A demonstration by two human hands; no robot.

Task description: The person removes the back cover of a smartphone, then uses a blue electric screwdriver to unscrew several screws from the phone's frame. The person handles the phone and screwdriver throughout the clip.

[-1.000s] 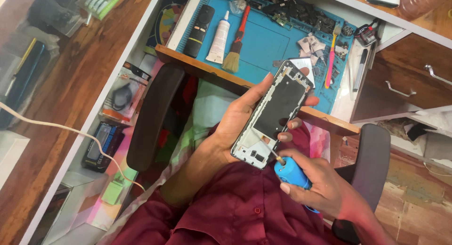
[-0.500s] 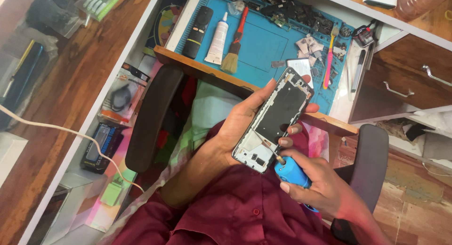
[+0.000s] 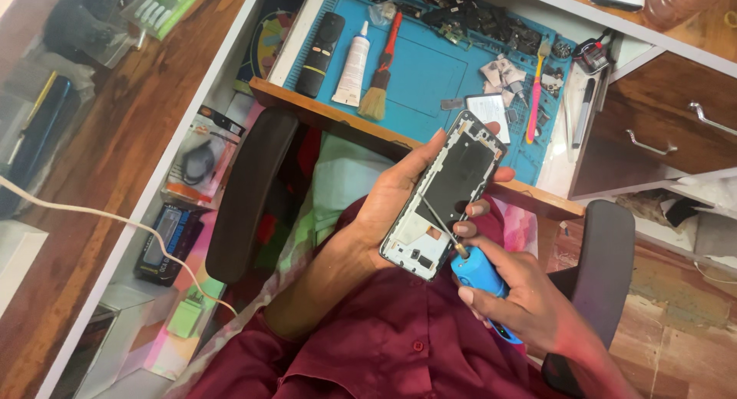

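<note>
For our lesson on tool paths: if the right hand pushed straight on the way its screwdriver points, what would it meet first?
The right hand aims the blue screwdriver up and left; its shaft tip already seems to rest on the opened phone held in the left hand, so the phone's inner frame comes first, though depth is unclear.

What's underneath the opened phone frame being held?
Cradling the opened phone frame from below is the left hand; fingertips wrap its far edge. Its palm and the frame's underside are hidden.

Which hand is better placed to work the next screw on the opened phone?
Right. The right hand grips the blue screwdriver, its tip already on the opened phone. The left hand is fully occupied cradling the phone.
</note>
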